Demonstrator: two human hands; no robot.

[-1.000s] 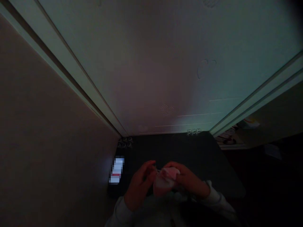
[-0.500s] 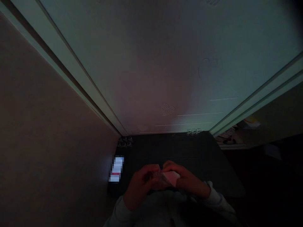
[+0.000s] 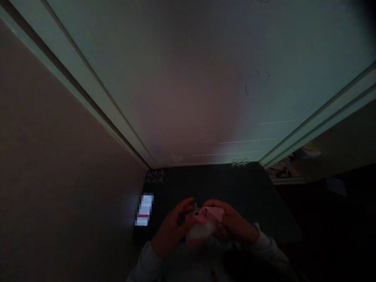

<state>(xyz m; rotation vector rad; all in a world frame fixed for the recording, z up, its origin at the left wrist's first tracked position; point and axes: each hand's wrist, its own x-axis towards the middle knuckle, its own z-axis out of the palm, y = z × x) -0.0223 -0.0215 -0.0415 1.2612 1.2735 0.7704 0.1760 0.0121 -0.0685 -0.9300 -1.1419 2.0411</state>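
My right hand (image 3: 236, 223) is closed around a small pink and pale packet (image 3: 214, 214), held low over the dark tabletop. Its lower part is blurred and hangs toward my body, and small dark marks show near its upper left edge. Too little light falls here to make out the kind of packet. On its left side is my left hand (image 3: 173, 225), with the forefinger raised and a gap between it and the thumb. The left thumb lies at the packet's edge.
A lit phone-like screen (image 3: 144, 210), pixelated, lies at the left of the dark tabletop (image 3: 229, 182). Small clear round items stand in the back left (image 3: 154, 175) and back right corners (image 3: 240, 162). A pale panel with embossed hearts (image 3: 207, 135) rises behind, and a wall (image 3: 73, 156) bounds the left.
My left forefinger has lifted away from the packet. The packet has turned, and its lower part now spreads downward, blurred. My right hand keeps nearly the same place.
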